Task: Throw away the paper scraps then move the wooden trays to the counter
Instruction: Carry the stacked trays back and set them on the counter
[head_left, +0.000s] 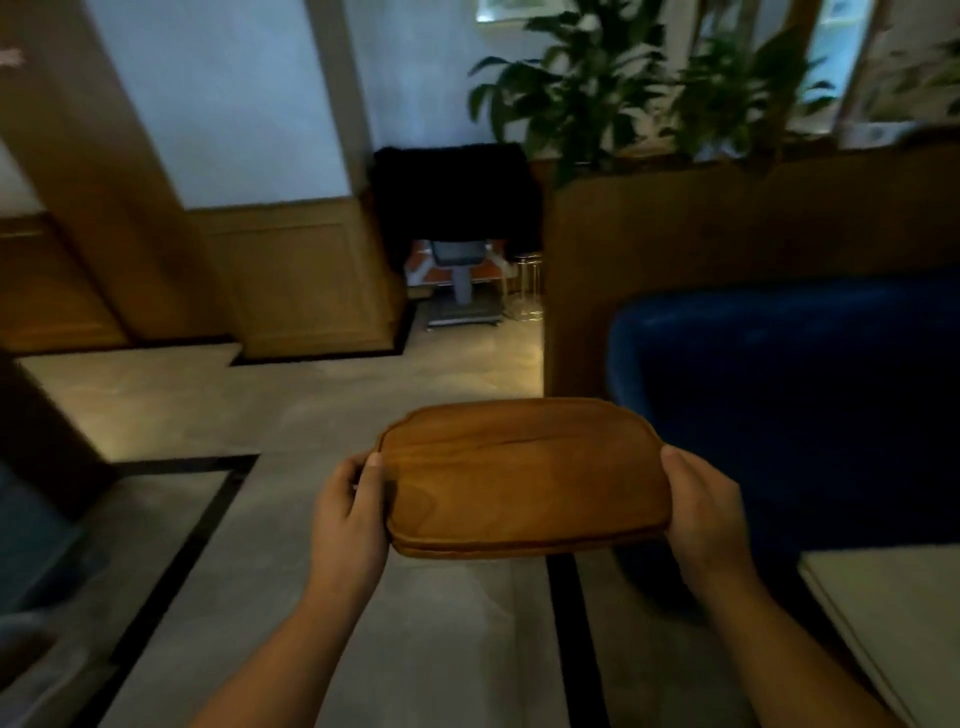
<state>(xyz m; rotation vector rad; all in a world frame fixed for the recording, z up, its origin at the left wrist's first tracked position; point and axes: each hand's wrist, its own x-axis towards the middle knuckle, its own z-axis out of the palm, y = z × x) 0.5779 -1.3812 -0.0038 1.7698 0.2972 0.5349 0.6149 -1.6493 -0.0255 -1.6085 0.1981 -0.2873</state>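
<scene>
Stacked brown wooden trays, oval with rounded corners, are held level in front of me above the floor. Two edges show along the near side, so there are at least two trays. My left hand grips the left end, thumb on top. My right hand grips the right end, thumb on the rim. The top tray is bare. No paper scraps and no counter are in view.
A blue upholstered seat with a wooden partition and plants stands to the right. A pale table corner is at the lower right. Tiled floor runs ahead to wood-panelled walls and a dark chair.
</scene>
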